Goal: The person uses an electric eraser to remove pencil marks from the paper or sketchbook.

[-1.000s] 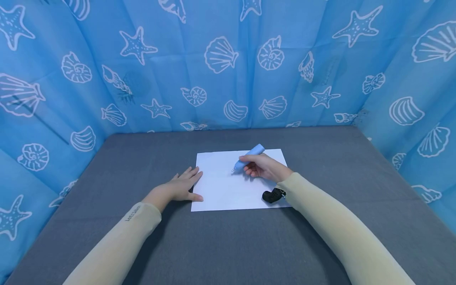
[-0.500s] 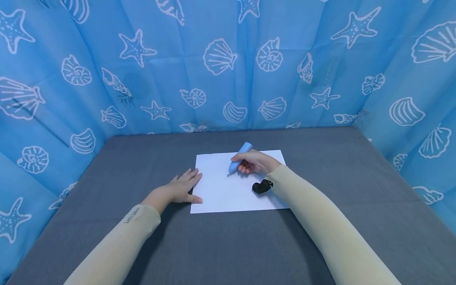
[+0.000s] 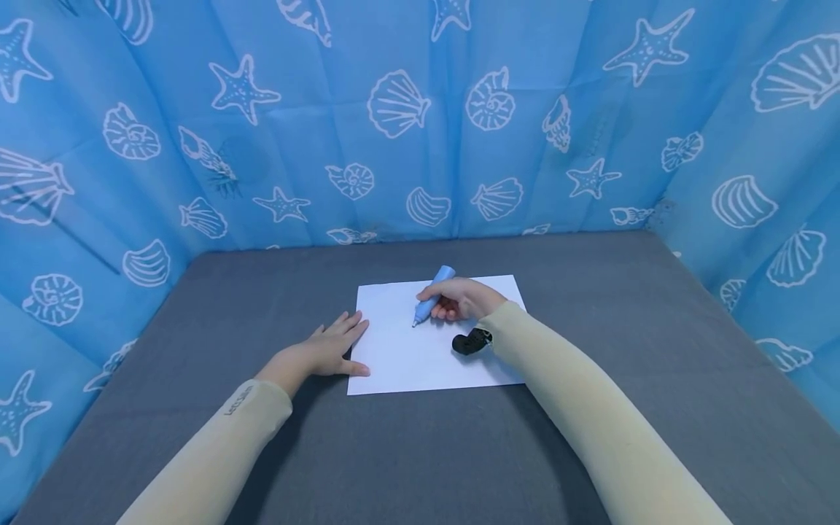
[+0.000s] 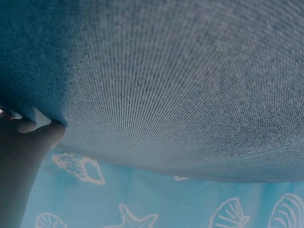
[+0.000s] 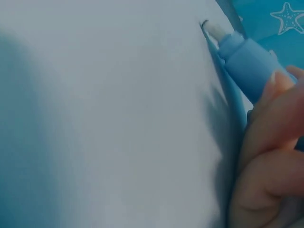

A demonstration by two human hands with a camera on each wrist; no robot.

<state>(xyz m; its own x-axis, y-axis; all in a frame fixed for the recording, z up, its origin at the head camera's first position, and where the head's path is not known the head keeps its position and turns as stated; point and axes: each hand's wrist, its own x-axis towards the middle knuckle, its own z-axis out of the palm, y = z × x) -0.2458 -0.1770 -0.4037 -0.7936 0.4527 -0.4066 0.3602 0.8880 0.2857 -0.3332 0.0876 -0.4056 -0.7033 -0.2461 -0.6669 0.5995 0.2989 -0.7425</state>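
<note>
A thick light-blue marker (image 3: 443,273) is pinched in my right hand (image 3: 464,297), slanted with its tip down at the middle of a white sheet of paper (image 3: 400,368). In the right wrist view, the pale nib of the marker (image 5: 254,66) meets the paper (image 5: 133,114) at a small dark mark. My left hand (image 3: 318,356) lies with spread fingers over the left edge of the sheet, thumb and fingertips on it. The left wrist view catches only part of that hand (image 4: 28,142), fingers down on the grey cloth.
Grey cloth (image 3: 407,467) covers the table under the sheet. Blue curtains (image 3: 367,131) with white shells and starfish enclose the back and both sides. A black wrist device (image 3: 469,341) pokes from the right sleeve above the paper.
My right hand has moved left with the marker, and the marker's tip has shifted left and slightly nearer. My left hand keeps its place on the sheet's edge.
</note>
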